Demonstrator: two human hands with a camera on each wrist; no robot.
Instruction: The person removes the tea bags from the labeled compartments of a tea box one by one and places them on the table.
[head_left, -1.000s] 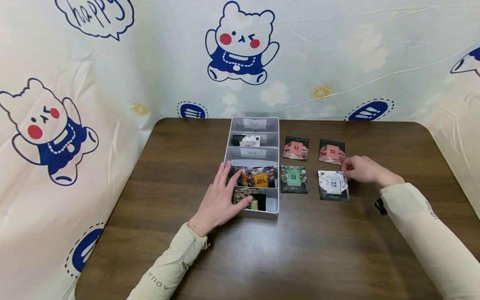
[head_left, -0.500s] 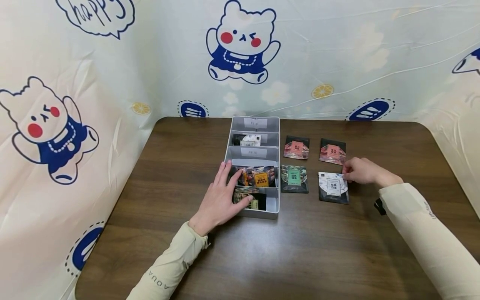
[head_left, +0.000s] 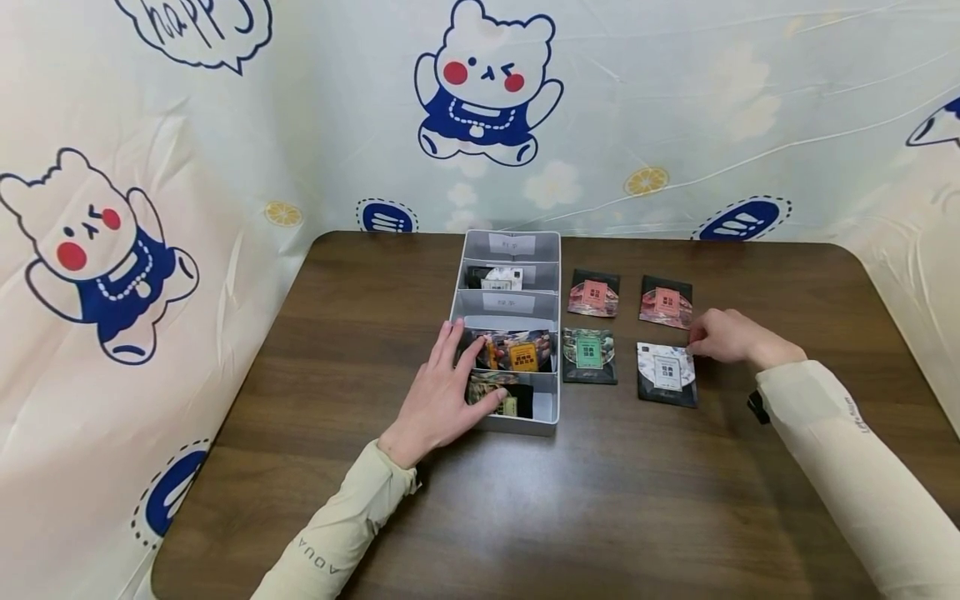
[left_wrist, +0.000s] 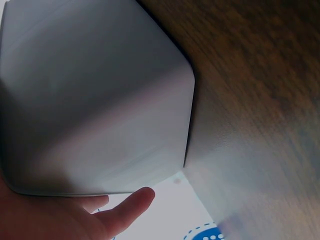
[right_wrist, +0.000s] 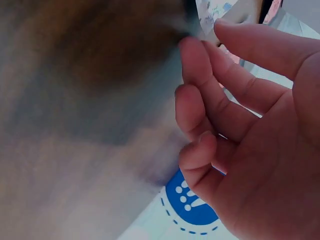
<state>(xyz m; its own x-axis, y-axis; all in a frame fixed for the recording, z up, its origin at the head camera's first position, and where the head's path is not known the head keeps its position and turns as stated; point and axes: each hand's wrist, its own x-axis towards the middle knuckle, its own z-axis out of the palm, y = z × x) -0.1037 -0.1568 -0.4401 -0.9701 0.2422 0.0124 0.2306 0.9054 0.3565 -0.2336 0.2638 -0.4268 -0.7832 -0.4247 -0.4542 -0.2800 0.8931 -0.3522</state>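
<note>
A grey divided box [head_left: 517, 427] stands on the table. My left hand [head_left: 435, 400] lies over its near left side with the fingers spread. The thumb reaches over the nearest compartment, where a sachet with a yellow-green label [head_left: 510, 407] sits. An orange-labelled sachet [head_left: 525, 354] stands one compartment further back. In the left wrist view the box's smooth wall [left_wrist: 115, 125] fills much of the picture. To the right, my right hand [head_left: 731, 335] pinches the upper right corner of a white-and-black sachet [head_left: 666, 373]. The right wrist view shows its edge [right_wrist: 207, 12] by the thumb.
Right of the box lie a green-labelled sachet [head_left: 588, 356] and two red-labelled ones, a left [head_left: 594, 293] and a right [head_left: 666, 302]. Another white-labelled sachet [head_left: 501, 279] is in a rear compartment. A printed cloth [head_left: 330, 125] hangs behind the brown table [head_left: 600, 517].
The white-and-black sachet has shifted slightly toward the near side and turned a little under the right hand. The left hand stays on the box. The head view has tilted slightly.
</note>
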